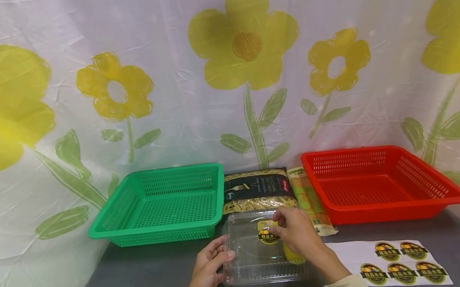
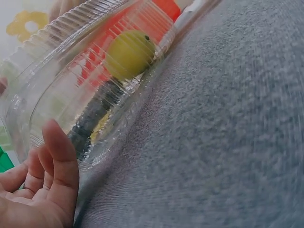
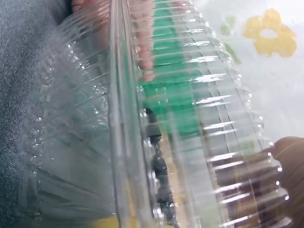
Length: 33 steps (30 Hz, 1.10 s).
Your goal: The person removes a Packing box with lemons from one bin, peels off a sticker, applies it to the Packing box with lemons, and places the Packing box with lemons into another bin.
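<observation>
A clear plastic clamshell box (image 1: 258,273) stands on the grey table in front of me, its lid closed. Through its ribbed wall shows a round yellow-green fruit (image 2: 132,54) with a dark spot, at the box's right end. My left hand (image 1: 208,268) holds the box's left side, thumb at the lid's edge, fingers against the wall. Over the lid, my right hand (image 1: 299,233) has curled fingers and pinches the right edge of a black-and-gold fruit sticker (image 1: 267,235). Whether the whole sticker touches the lid cannot be seen. Ribbed plastic (image 3: 218,128) fills much of the right wrist view.
A white sheet (image 1: 346,252) with several matching stickers lies at the right. Behind the box are a bag of pasta (image 1: 259,191) and a yellow-green packet (image 1: 306,191). A green basket (image 1: 160,236) stands back left, a red basket (image 1: 384,212) back right, before a flowered curtain (image 1: 176,98).
</observation>
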Available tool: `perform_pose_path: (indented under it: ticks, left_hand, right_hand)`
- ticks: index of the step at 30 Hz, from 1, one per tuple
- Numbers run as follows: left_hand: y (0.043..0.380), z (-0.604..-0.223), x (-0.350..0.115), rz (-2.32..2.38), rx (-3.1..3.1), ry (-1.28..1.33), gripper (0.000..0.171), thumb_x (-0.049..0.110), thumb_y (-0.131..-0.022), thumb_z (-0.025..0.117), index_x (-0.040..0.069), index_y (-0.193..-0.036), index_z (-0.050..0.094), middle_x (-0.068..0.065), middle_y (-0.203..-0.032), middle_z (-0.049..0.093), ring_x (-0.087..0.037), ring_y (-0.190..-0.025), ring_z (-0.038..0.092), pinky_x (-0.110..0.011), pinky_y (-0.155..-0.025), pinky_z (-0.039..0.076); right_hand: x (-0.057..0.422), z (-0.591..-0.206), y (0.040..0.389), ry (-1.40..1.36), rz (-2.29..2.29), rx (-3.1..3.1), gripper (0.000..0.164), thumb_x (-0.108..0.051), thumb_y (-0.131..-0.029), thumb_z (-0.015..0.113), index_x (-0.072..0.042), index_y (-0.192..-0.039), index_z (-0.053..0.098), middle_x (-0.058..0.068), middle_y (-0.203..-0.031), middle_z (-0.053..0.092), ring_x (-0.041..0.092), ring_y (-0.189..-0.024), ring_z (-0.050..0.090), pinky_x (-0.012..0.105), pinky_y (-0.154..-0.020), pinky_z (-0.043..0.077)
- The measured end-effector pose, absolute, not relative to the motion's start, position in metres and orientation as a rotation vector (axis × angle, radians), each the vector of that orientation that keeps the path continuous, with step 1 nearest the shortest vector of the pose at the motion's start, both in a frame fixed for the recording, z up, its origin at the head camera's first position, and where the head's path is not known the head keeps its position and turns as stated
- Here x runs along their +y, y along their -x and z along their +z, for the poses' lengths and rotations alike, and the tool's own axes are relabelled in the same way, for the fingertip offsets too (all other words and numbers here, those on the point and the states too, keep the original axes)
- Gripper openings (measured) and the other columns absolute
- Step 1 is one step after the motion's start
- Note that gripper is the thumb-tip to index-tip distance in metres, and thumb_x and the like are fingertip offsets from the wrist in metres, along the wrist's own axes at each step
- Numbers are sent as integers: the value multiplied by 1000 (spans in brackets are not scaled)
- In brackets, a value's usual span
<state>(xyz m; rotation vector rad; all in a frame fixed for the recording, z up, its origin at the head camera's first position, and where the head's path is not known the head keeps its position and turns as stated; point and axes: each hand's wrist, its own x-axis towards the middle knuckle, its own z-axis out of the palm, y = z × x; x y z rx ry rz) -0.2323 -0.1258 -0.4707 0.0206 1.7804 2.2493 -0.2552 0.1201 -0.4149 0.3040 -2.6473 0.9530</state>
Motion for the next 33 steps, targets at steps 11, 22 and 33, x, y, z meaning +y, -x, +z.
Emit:
perform_pose_path:
  ticks: [11, 22, 33]
  left_hand:
    - [233, -457, -127, 2105, 1928, 29, 72, 21, -91, 67, -4, -151, 37, -6, -102, 57, -10, -70, 51, -32, -54, 57]
    - [227, -445, -132, 2032, 1968, -24, 78, 20, -90, 69, -8, -152, 32, -11, -108, 61, -13, -69, 55, -40, -58, 62]
    - [227, -445, -130, 2010, 1937, -62, 88, 20, -86, 75, -9, -154, 26, -11, -105, 59, -14, -70, 60, -41, -60, 62]
  right_hand:
    - [119, -409, 258, -259, 1001, -2599, 14, 4, -80, 77, -5, -88, 70, 1, -77, 64, 14, -71, 58, 33, -68, 52]
    - [161, -385, 242, -125, 1080, -2336, 29, -1, -81, 81, -6, -108, 70, 9, -101, 65, 25, -86, 55, 31, -68, 45]
    - [213, -394, 237, 195, 1056, -2177, 30, -6, -84, 80, -6, -113, 69, 10, -105, 69, 21, -88, 54, 27, -63, 42]
